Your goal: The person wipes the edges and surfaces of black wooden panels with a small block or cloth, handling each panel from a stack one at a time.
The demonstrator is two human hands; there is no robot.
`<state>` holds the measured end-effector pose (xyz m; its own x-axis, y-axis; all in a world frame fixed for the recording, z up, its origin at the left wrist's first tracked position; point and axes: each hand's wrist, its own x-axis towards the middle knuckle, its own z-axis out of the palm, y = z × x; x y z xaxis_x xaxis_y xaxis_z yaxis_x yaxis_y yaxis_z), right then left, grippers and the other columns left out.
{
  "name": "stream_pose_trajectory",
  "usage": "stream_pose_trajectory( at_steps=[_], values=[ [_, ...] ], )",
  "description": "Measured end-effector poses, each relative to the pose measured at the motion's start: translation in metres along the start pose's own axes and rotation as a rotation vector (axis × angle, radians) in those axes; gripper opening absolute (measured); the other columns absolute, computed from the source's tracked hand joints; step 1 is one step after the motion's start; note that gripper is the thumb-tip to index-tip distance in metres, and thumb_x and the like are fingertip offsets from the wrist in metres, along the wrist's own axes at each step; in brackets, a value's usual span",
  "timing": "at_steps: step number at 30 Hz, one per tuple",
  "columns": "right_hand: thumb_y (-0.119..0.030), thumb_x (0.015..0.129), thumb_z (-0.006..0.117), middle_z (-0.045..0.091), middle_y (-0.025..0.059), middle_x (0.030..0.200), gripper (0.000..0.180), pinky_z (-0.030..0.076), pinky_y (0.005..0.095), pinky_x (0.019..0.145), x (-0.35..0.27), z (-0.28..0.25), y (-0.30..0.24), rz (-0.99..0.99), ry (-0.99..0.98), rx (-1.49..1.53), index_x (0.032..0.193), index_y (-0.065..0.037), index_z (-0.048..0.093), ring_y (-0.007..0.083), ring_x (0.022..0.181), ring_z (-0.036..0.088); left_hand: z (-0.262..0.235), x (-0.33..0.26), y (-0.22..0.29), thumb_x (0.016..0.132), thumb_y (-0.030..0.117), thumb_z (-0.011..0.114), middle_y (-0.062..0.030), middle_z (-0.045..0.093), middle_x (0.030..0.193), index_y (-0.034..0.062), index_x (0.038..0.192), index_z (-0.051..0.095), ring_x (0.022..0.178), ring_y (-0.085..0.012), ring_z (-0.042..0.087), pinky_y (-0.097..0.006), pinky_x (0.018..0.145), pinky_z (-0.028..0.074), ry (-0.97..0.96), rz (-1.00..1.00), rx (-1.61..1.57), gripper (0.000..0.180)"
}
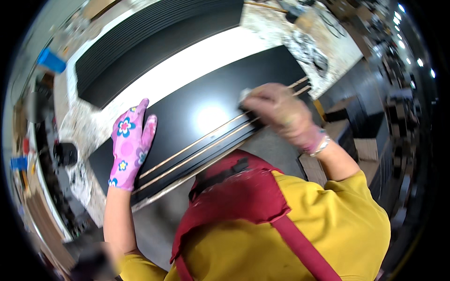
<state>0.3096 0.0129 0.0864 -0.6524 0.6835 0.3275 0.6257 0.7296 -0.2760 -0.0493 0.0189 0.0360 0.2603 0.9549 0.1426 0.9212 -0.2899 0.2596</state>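
A glossy black panel (187, 107) lies across the table in front of me, with two light wood-coloured strips (206, 145) running along its near side. My left hand (131, 140), in a pink flowered glove, rests on the panel's left end with its fingers stretched out. My right hand (281, 110), in a stained glove, is closed over the strips towards the right. Between its fingertips shows a small pale wad (244, 95), smeared by motion; its kind is unclear.
Behind lies a second black panel (164, 51) with a ridged far side. The table (347, 51) is paint-stained, with crumpled, blotched sheeting (304, 49) at the right. A blue cup (51, 61) stands far left and a dark object (65, 153) nearer. Cardboard boxes (365, 149) stand on the right.
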Motion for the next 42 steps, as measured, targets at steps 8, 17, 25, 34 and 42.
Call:
stream_pose_trajectory(
  at_steps=[8,17,25,34,42],
  values=[
    [-0.004,0.081,0.062,0.065,0.0095,0.107,0.031,0.056,0.0387,0.08,-0.059,-0.008,0.05,0.028,0.043,-0.175,0.112,-0.007,0.064,0.0288,0.098,0.065,0.013,0.029,0.034,0.097,0.022,0.057,-0.0173,0.066,0.114,0.0051,0.14,0.053,0.103,-0.0351,0.062,-0.044,0.095,0.047,-0.071,0.057,-0.105,0.046],
    [-0.003,0.082,0.064,0.066,0.007,0.111,0.03,0.053,0.0391,0.085,-0.109,-0.078,0.122,0.325,-0.011,-0.459,0.111,-0.011,0.068,0.0307,0.103,0.063,0.012,0.026,0.034,0.098,0.019,0.056,-0.0187,0.064,0.117,0.0044,0.142,0.052,0.108,-0.0357,0.061,-0.043,0.096,0.047,-0.044,0.084,-0.09,0.046],
    [0.001,0.076,0.064,0.067,0.0109,0.108,0.033,0.054,0.0402,0.085,-0.104,-0.069,0.136,0.286,-0.015,-0.385,0.107,-0.008,0.068,0.032,0.099,0.064,0.013,0.024,0.034,0.097,0.018,0.056,-0.0184,0.065,0.109,0.0053,0.142,0.052,0.099,-0.0353,0.062,-0.044,0.091,0.048,-0.023,0.087,-0.093,0.047],
    [0.001,0.078,0.062,0.067,0.0097,0.107,0.03,0.052,0.0403,0.086,-0.099,-0.069,0.141,0.324,-0.005,-0.325,0.106,-0.008,0.07,0.033,0.101,0.062,0.01,0.025,0.035,0.096,0.019,0.058,-0.0182,0.065,0.106,0.0048,0.142,0.052,0.096,-0.0351,0.062,-0.043,0.088,0.048,-0.047,0.067,-0.098,0.049],
    [0.004,0.08,0.065,0.067,0.0116,0.108,0.031,0.052,0.0375,0.086,-0.104,-0.065,0.133,0.349,0.046,-0.292,0.109,-0.005,0.069,0.0304,0.102,0.063,0.009,0.028,0.036,0.096,0.019,0.058,-0.0202,0.065,0.109,0.005,0.141,0.053,0.1,-0.0368,0.062,-0.043,0.091,0.048,-0.061,0.067,-0.125,0.048]
  ],
)
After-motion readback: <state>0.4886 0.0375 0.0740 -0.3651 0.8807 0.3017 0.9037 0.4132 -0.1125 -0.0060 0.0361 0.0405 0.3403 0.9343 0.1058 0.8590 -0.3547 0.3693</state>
